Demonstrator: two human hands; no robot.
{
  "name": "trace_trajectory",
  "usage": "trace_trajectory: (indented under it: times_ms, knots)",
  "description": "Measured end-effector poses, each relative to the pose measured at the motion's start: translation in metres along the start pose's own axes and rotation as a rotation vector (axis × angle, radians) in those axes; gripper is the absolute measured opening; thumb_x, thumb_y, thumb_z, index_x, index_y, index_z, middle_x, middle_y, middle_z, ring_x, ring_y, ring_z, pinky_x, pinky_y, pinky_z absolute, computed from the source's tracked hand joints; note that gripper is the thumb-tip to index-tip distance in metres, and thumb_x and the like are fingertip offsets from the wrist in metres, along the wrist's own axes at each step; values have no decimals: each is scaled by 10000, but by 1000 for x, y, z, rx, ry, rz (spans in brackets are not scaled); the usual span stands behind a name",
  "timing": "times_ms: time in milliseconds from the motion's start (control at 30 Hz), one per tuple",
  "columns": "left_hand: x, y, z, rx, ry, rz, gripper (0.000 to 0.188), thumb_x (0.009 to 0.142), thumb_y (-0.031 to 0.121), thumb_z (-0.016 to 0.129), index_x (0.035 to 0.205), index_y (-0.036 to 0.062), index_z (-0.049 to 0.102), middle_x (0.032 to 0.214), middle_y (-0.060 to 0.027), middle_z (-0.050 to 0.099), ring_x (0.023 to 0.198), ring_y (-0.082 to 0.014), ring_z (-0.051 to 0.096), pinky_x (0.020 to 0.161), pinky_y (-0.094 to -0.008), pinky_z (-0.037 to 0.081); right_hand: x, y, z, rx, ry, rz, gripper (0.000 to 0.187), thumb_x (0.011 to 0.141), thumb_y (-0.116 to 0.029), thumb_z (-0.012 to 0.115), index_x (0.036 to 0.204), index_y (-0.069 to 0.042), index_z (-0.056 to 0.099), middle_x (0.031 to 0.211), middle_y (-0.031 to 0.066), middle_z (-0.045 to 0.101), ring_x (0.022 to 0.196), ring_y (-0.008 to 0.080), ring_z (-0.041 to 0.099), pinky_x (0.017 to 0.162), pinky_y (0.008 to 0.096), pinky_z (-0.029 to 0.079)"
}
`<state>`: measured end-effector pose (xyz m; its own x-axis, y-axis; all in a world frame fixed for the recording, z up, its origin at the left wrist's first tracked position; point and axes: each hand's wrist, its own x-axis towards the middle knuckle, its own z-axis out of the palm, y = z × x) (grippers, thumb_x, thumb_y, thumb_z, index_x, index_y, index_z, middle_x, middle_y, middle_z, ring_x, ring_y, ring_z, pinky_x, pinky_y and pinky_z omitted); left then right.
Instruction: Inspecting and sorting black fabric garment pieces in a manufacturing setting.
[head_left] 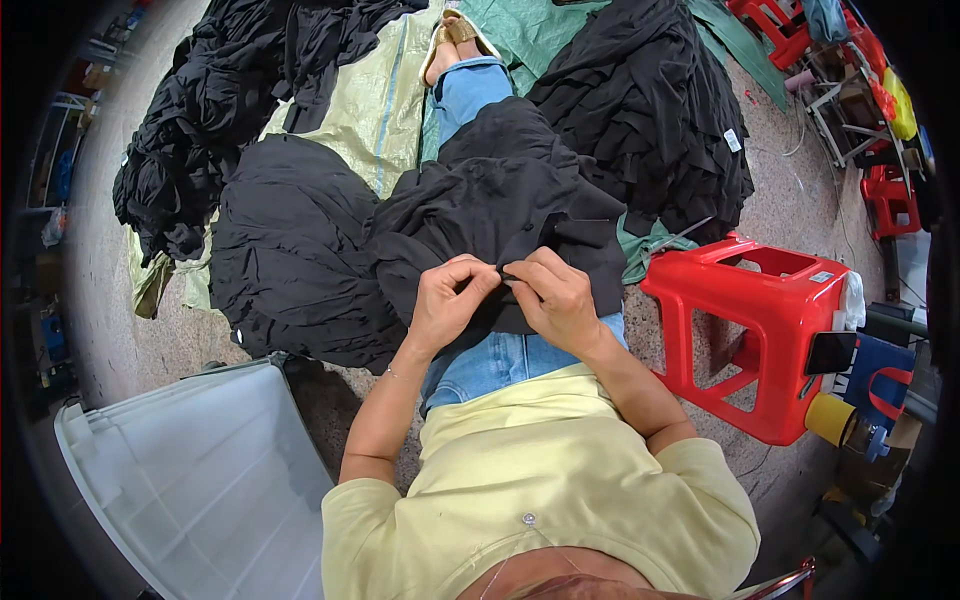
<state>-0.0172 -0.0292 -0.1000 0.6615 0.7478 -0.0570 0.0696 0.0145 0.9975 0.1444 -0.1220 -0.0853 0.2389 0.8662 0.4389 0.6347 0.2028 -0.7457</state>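
Note:
A black garment (490, 205) lies across my lap and over my blue jeans (490, 360). My left hand (448, 298) and my right hand (556, 296) meet at its near edge. Both pinch the black cloth between thumb and fingers, fingertips almost touching each other. Whether a small tool sits between the fingers cannot be told. My outstretched leg ends in a sandalled foot (455, 35) at the top.
Piles of black garments lie at left (290, 250), far left (190, 130) and upper right (650, 110) on woven sheets. A red plastic stool (765, 320) stands at right, a white plastic bin (200, 480) at lower left. Red stools and clutter (870, 110) fill the far right.

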Motion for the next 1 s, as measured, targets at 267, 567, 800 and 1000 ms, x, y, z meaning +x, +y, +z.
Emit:
trace_trajectory:
  times_ms: [267, 567, 800, 1000]
  knots:
    - [-7, 1, 6, 49, 49, -1, 89, 861, 4, 704, 931, -52, 704, 794, -6, 623, 709, -48, 531, 623, -210, 410, -1, 3, 1, 134, 1, 55, 180, 768, 66, 700, 937, 8, 675, 806, 111, 628, 679, 239, 637, 591, 293, 497]
    - [-13, 1, 21, -8, 119, 30, 64, 870, 11, 667, 864, -38, 626, 731, 24, 551, 676, -36, 465, 599, -221, 384, -15, 21, 10, 903, -93, 851, 78, 915, -59, 700, 941, 13, 687, 833, -34, 637, 753, 15, 531, 667, 175, 422]
    - [-12, 3, 16, -139, 92, -227, 117, 919, 66, 662, 834, -13, 651, 685, 82, 528, 645, -7, 417, 571, -208, 345, -14, 25, 18, 888, -139, 805, 115, 941, -103, 695, 942, 11, 691, 836, -33, 648, 760, 15, 541, 680, 172, 433]
    - [-14, -2, 12, -352, 113, -272, 111, 933, 98, 689, 850, 26, 681, 758, 81, 572, 682, 0, 446, 621, -180, 350, -8, 17, 9, 1007, -188, 865, 103, 936, -95, 699, 941, 6, 681, 865, -26, 651, 779, 16, 555, 702, 179, 453]
